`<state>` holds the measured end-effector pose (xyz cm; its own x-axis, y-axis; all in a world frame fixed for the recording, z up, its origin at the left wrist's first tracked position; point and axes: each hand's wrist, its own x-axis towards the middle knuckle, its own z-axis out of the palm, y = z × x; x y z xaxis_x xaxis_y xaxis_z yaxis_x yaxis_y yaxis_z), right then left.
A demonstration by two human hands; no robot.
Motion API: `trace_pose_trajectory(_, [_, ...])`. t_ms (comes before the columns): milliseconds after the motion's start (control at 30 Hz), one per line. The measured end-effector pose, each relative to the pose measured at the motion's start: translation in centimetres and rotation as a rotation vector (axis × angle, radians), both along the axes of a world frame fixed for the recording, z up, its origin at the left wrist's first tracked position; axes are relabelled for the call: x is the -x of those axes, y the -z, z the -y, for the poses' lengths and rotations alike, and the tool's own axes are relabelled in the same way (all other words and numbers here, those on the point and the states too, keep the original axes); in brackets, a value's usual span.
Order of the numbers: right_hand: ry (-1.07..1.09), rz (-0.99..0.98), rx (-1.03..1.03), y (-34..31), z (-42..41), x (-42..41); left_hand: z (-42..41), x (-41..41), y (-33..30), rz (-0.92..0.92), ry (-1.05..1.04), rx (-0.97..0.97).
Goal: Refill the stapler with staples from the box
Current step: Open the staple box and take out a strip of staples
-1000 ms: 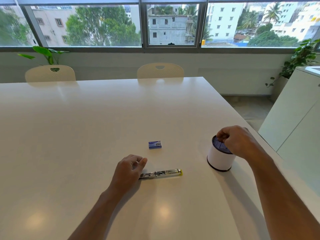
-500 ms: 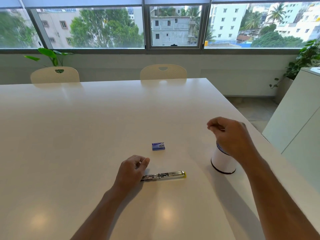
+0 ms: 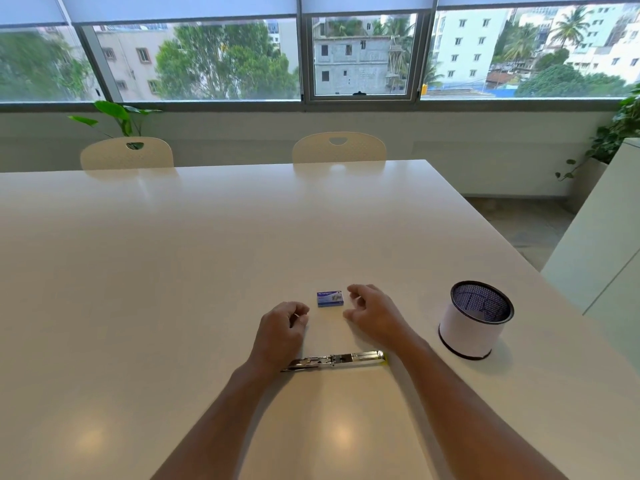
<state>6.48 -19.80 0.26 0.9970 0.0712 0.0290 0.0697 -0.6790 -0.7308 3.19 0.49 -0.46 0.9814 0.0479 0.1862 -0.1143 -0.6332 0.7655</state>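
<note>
A small blue staple box (image 3: 330,298) lies flat on the white table (image 3: 173,271). My right hand (image 3: 375,311) hovers just right of the box, fingers spread and curved, empty, not touching it. My left hand (image 3: 282,329) sits left and a little nearer than the box, fingers loosely curled, nothing visible in them. The metal stapler (image 3: 341,359) with a yellow tip lies opened flat between my forearms; its left end passes under my left wrist.
A white cup with a dark mesh liner (image 3: 472,320) stands to the right near the table's edge. Two cream chairs (image 3: 338,147) are tucked in at the far side. A white cabinet (image 3: 602,237) stands past the right edge.
My right hand has left the cup and swung left to the staple box. My left hand has moved off the stapler's end and forward toward the box.
</note>
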Motion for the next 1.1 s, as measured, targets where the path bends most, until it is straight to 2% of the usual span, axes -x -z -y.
trace_pose_trajectory(300, [-0.074,0.001,0.117,0.4,-0.8,-2.4,1.0,-1.1,-0.2,-0.044,-0.046,0.049])
trace_pose_trajectory(533, [-0.079,0.094,-0.06,0.9,-0.2,-1.2,0.6,-2.0,-0.1,-0.123,-0.071,0.179])
trace_pose_trajectory(767, [-0.118,0.166,-0.165,1.5,0.0,-0.5,0.7,-2.5,-0.5,-0.311,-0.025,0.594])
trace_pose_trajectory(1100, [-0.11,0.152,-0.324,1.6,0.2,-0.4,0.8,-3.0,-0.3,-0.305,-0.027,0.702])
